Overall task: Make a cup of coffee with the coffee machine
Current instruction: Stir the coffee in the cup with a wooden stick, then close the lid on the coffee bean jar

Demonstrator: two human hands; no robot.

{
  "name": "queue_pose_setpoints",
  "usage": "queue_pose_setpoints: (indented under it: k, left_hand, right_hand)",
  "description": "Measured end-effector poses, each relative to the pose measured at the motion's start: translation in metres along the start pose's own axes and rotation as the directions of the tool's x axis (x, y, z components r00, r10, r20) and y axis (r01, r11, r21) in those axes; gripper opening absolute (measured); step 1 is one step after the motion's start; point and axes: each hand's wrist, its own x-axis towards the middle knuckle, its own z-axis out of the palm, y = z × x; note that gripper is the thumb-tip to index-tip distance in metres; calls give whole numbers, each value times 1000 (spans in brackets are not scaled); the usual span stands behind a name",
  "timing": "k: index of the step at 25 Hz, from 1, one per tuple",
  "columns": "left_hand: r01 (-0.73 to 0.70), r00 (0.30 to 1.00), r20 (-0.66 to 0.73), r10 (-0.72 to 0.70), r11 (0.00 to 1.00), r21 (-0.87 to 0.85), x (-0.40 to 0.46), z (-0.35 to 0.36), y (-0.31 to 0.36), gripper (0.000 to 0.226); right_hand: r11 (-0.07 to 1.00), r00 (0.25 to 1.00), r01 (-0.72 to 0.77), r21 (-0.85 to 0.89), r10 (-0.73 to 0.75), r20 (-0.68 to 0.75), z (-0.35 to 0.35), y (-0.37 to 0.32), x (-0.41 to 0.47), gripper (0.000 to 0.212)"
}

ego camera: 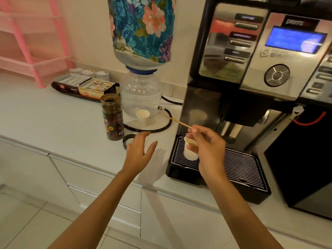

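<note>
A large silver and black coffee machine (251,69) stands at the right, its blue screen lit. On its drip grate (233,164) sits a small white paper cup (189,151). My right hand (206,148) is over that cup and pinches a thin wooden stir stick (179,122) that points up and to the left. My left hand (140,151) hovers above the counter left of the machine, fingers spread and holding nothing. A brown jar (112,116) stands uncapped, with its black lid (128,140) lying beside it.
A water bottle with a floral cover (142,51) sits on a dispenser base (140,97), with a second paper cup (143,116) in front of it. A tray of sachet boxes (84,87) lies further back. A pink rack (36,42) stands at far left.
</note>
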Motion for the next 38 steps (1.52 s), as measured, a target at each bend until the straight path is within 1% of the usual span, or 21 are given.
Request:
queue_pose_setpoints:
  k: [2,3,6,7,9,10,12,14,16,18,20,21,23,24,26,27,29,33,36,38]
  left_hand:
    - [14,996,-85,-6,996,88,-1,-18,-35,26]
    - [44,995,-101,-27,984,171,-1,-28,-54,21]
    - [135,991,-55,-123,914,382,6,-62,-114,24]
    - [123,992,-23,-125,896,427,8,-72,-131,24]
    - [47,995,53,-85,859,510,18,-91,-163,26]
    - [23,994,75,-75,841,541,24,-100,-176,29]
    - [45,992,70,-101,827,560,39,-111,-193,34]
    - [59,989,84,-123,840,539,55,-117,-211,42]
    - [21,974,180,-139,841,540,72,-120,-230,59]
    - [-50,942,301,-147,827,560,86,-118,-241,75]
    - [-119,911,391,-129,827,549,99,-114,-248,87]
    - [-141,899,421,-121,830,540,104,-113,-249,91]
    - [-172,882,458,-115,826,537,111,-111,-253,95]
    - [-184,879,464,-110,819,544,112,-110,-255,95]
    - [-199,881,463,-100,810,552,111,-110,-257,95]
    - [-204,881,463,-95,807,555,111,-110,-257,95]
    - [-208,883,460,-94,799,564,111,-109,-257,95]
    - [-210,885,457,-93,795,569,111,-109,-256,94]
    - [-206,880,464,-101,799,565,111,-110,-254,93]
    - [-202,879,465,-109,798,568,112,-110,-252,94]
  right_hand:
    - [999,999,17,31,-18,42,26,9,3,12]
    - [999,998,21,36,-22,51,40,15,6,12]
    - [1000,999,4,-6,-4,41,87,40,22,13]
    - [999,1000,-8,-32,9,27,100,49,28,13]
    - [996,999,-28,-90,26,-22,128,72,44,13]
    - [992,998,-38,-123,31,-58,141,83,52,12]
    - [975,990,-41,-216,12,-138,159,104,68,11]
    - [939,982,-8,-345,-58,-179,174,122,86,12]
    - [860,976,31,-509,-135,-170,188,136,107,15]
    - [713,969,86,-696,-224,-109,196,145,128,17]
    - [562,962,127,-817,-270,-36,202,154,147,18]
    - [497,964,140,-857,-266,4,204,158,155,19]
    - [377,973,166,-911,-210,90,205,168,169,22]
    - [331,978,174,-927,-166,125,204,172,175,24]
    - [280,982,186,-942,-71,173,204,177,184,27]
    - [272,981,192,-943,-33,190,205,178,188,27]
    - [291,978,201,-935,-5,209,206,179,192,31]
    - [426,986,165,-890,-43,162,206,179,195,42]
    - [502,991,137,-854,-73,116,202,181,193,41]
    - [568,989,136,-812,-125,78,200,180,190,41]
